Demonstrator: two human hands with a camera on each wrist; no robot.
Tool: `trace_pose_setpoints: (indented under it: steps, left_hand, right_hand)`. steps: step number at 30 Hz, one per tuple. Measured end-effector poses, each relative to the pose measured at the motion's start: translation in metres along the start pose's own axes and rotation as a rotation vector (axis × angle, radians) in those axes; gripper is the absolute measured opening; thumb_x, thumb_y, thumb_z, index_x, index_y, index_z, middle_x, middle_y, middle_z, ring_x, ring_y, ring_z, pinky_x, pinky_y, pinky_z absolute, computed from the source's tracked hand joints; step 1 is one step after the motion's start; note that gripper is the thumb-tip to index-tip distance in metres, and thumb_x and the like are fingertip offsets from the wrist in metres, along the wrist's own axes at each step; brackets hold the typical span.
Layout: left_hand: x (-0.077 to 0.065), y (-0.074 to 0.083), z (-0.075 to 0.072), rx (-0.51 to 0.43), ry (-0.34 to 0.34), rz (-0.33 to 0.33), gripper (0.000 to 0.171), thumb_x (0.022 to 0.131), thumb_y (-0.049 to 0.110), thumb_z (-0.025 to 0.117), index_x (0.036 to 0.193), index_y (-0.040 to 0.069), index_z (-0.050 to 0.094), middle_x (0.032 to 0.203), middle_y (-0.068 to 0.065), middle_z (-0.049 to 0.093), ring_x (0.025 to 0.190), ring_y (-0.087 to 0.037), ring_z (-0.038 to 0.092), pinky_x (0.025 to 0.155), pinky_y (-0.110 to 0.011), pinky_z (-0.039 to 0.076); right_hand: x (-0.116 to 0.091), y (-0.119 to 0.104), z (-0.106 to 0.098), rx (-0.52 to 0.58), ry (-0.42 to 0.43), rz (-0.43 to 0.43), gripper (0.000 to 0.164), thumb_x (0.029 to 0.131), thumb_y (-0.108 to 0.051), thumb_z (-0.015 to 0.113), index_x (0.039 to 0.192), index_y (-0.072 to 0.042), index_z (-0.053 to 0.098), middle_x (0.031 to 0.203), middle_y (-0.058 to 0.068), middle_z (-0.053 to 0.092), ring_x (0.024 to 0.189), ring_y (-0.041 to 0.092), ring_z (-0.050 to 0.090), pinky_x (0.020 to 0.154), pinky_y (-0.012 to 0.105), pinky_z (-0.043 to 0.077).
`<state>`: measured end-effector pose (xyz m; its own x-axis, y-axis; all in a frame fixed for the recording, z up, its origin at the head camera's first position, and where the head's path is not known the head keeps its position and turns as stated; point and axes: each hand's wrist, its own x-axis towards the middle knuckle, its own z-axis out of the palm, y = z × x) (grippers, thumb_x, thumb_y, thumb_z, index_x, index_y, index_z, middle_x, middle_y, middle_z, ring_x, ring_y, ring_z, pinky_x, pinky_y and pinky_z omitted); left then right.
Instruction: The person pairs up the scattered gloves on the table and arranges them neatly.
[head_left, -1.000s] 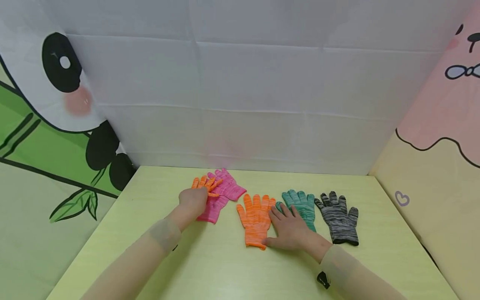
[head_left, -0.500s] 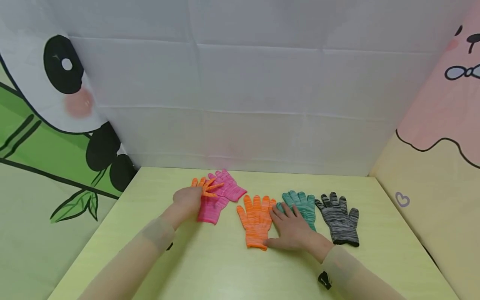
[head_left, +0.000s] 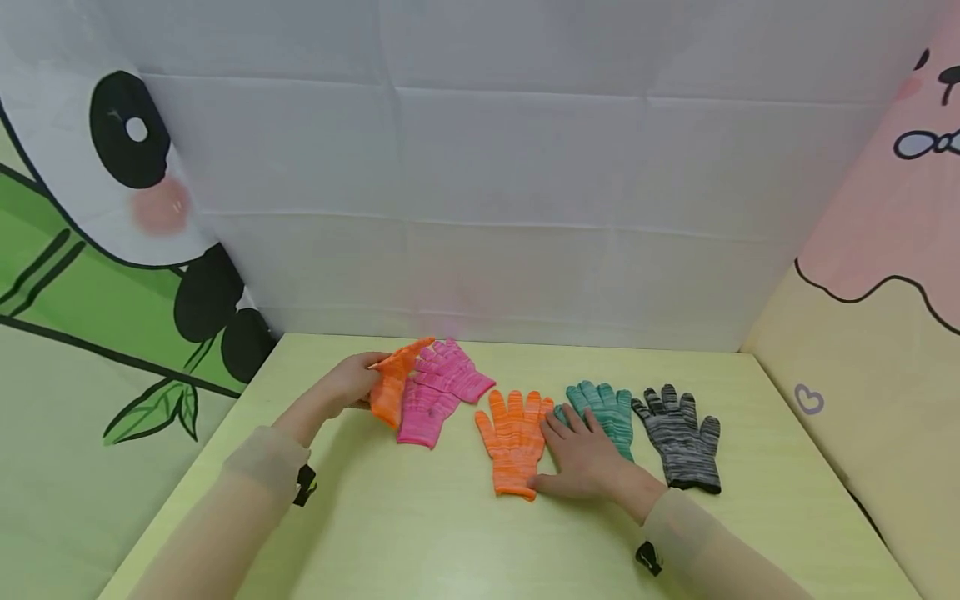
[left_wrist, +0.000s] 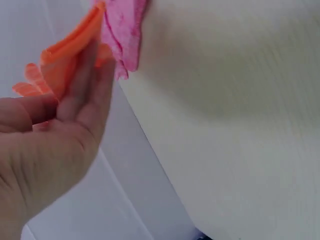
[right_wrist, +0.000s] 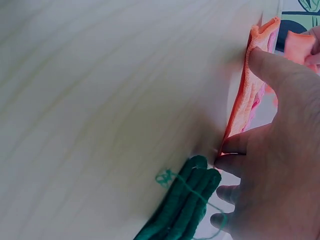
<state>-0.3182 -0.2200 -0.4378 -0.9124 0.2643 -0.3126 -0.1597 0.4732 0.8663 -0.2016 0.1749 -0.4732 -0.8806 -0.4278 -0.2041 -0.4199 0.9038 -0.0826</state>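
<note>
Orange and floppy, one lifted glove (head_left: 395, 379) is up in our left hand (head_left: 352, 379) in the head view. It is close beside two pink gloves (head_left: 426, 410), which lie partly one over the other, maybe to make a pair. Near the middle of the desk (head_left: 420, 533) we see a flat orange glove (head_left: 514, 446). Our right hand (head_left: 581, 462) lies between it and the green glove (head_left: 611, 417), fingers apart. A gray glove (head_left: 681, 446) lies past the green one.

In the left wrist view, our thumb and fingers are clamped on the lifted glove from both sides, we think because soft cloth droops.

In the right wrist view, our thumb touches the edge of the flat orange glove, maybe to stop it sliding. Loose green thread (right_wrist: 164, 178) lies by the green glove.
</note>
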Motion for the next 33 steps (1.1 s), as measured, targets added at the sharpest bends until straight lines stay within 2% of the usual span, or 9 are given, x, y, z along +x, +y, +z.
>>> trace_pose_setpoints:
  steps: [4, 7, 9, 16, 23, 29, 33]
  left_hand:
    - [-0.009, 0.005, -0.005, -0.267, -0.108, 0.006, 0.065, 0.105, 0.004, 0.04, 0.165, 0.009, 0.014, 0.14, -0.025, 0.05, 0.096, -0.029, 0.069, 0.085, -0.043, 0.059]
    - [-0.013, 0.006, -0.006, -0.399, -0.2, 0.032, 0.067, 0.106, 0.002, 0.039, 0.165, 0.012, 0.007, 0.138, -0.025, 0.053, 0.102, -0.03, 0.069, 0.09, -0.045, 0.058]
    - [-0.015, 0.006, -0.005, -0.462, -0.252, 0.055, 0.067, 0.106, -0.001, 0.038, 0.164, 0.012, 0.009, 0.135, -0.024, 0.055, 0.104, -0.031, 0.069, 0.091, -0.045, 0.057]
    - [-0.021, 0.011, 0.004, -0.572, -0.372, 0.129, 0.062, 0.105, -0.004, 0.036, 0.161, 0.01, 0.012, 0.135, -0.019, 0.054, 0.109, -0.029, 0.066, 0.092, -0.045, 0.057]
    - [-0.027, 0.02, 0.013, -0.648, -0.417, 0.145, 0.055, 0.107, -0.002, 0.035, 0.158, 0.007, 0.016, 0.129, -0.015, 0.058, 0.108, -0.028, 0.067, 0.091, -0.043, 0.057]
    - [-0.028, 0.029, 0.024, -0.742, -0.474, 0.156, 0.04, 0.112, 0.008, 0.033, 0.151, 0.007, 0.025, 0.123, -0.014, 0.063, 0.103, -0.027, 0.069, 0.086, -0.04, 0.059]
    - [-0.028, 0.034, 0.034, -0.776, -0.497, 0.159, 0.039, 0.113, 0.014, 0.033, 0.151, 0.008, 0.026, 0.123, -0.013, 0.064, 0.102, -0.027, 0.07, 0.087, -0.041, 0.058]
  right_hand:
    - [0.001, 0.002, 0.002, 0.001, -0.005, 0.007, 0.099, 0.092, -0.075, 0.051, 0.162, -0.009, 0.028, 0.168, 0.011, 0.024, 0.155, 0.038, 0.009, 0.121, 0.062, 0.005]
    - [0.002, 0.003, 0.004, -0.013, -0.007, 0.019, 0.099, 0.092, -0.077, 0.049, 0.163, -0.011, 0.026, 0.168, 0.009, 0.023, 0.156, 0.036, 0.008, 0.122, 0.061, 0.005]
    - [0.003, 0.004, 0.005, -0.017, -0.008, 0.021, 0.099, 0.092, -0.077, 0.049, 0.163, -0.011, 0.026, 0.168, 0.008, 0.023, 0.156, 0.036, 0.008, 0.122, 0.061, 0.004]
    - [0.002, 0.0, 0.001, 0.002, -0.017, 0.012, 0.099, 0.092, -0.074, 0.052, 0.162, -0.008, 0.029, 0.167, 0.011, 0.025, 0.155, 0.039, 0.01, 0.121, 0.062, 0.005]
    - [0.001, -0.001, 0.001, 0.0, 0.0, -0.001, 0.101, 0.092, -0.076, 0.051, 0.162, -0.007, 0.029, 0.167, 0.012, 0.026, 0.155, 0.04, 0.011, 0.121, 0.062, 0.004]
    - [-0.001, -0.001, 0.001, 0.021, 0.021, -0.016, 0.099, 0.092, -0.075, 0.052, 0.16, -0.005, 0.033, 0.166, 0.015, 0.029, 0.154, 0.042, 0.013, 0.121, 0.064, 0.005]
    - [0.0, 0.0, 0.003, 0.011, 0.021, -0.011, 0.1, 0.092, -0.076, 0.051, 0.161, -0.007, 0.031, 0.166, 0.014, 0.028, 0.154, 0.041, 0.012, 0.121, 0.063, 0.004]
